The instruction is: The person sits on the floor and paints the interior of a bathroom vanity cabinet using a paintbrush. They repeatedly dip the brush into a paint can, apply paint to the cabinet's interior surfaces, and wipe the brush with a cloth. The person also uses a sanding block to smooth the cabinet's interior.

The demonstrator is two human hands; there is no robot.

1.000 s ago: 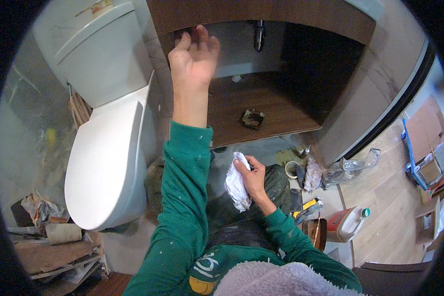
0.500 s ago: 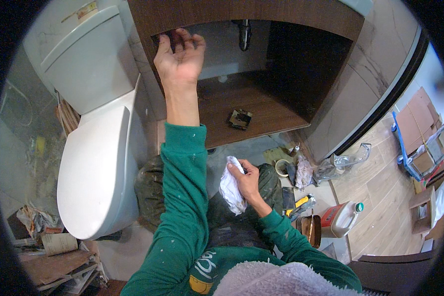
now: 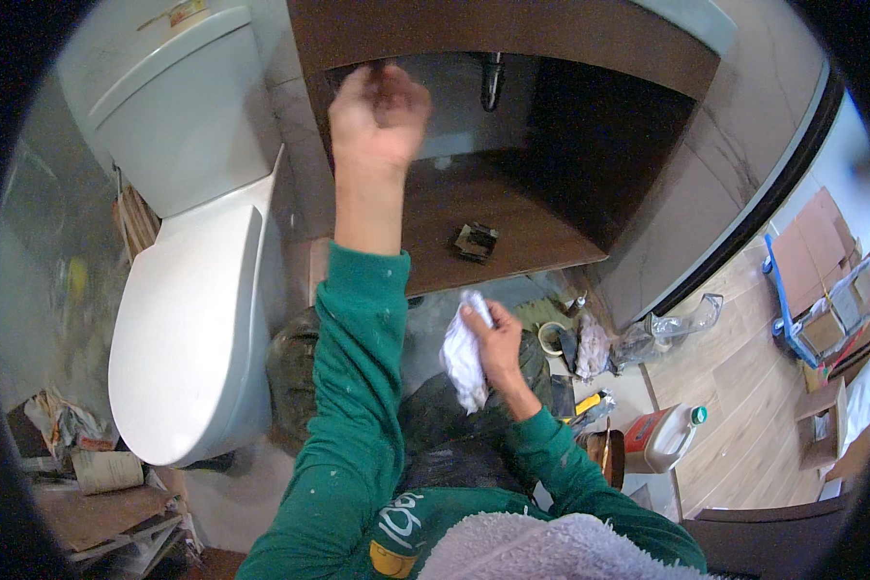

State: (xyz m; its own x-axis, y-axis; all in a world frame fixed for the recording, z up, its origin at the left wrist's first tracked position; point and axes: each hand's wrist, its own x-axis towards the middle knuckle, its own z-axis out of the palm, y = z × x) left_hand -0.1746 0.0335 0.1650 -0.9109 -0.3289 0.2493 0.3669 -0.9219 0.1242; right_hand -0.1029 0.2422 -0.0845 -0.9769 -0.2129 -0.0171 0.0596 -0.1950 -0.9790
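My left hand (image 3: 379, 118) is raised palm up at the upper left of the dark wooden cabinet (image 3: 435, 29), by the top edge of its opening. Its fingers curl upward but are smeared by motion, so whether they hold anything is unclear. Lower down, over my knees, my right hand (image 3: 498, 343) grips a crumpled white cloth (image 3: 463, 362) between thumb and fingers. A dark pipe (image 3: 492, 82) hangs inside the cabinet. On its floor board lies a small worn box-like piece (image 3: 475, 242).
At my left stands a white toilet (image 3: 188, 338). On my right are a pale cup (image 3: 551, 337), a yellow-handled tool (image 3: 590, 406), a brown tin (image 3: 605, 456) and a jug with a green cap (image 3: 663, 440). Farther right sits a blue crate (image 3: 788, 309) with cardboard.
My left hand has shifted slightly and its fingers are now blurred, still at the cabinet's top edge. The right hand and cloth have moved slightly up. The whole view has shifted a little.
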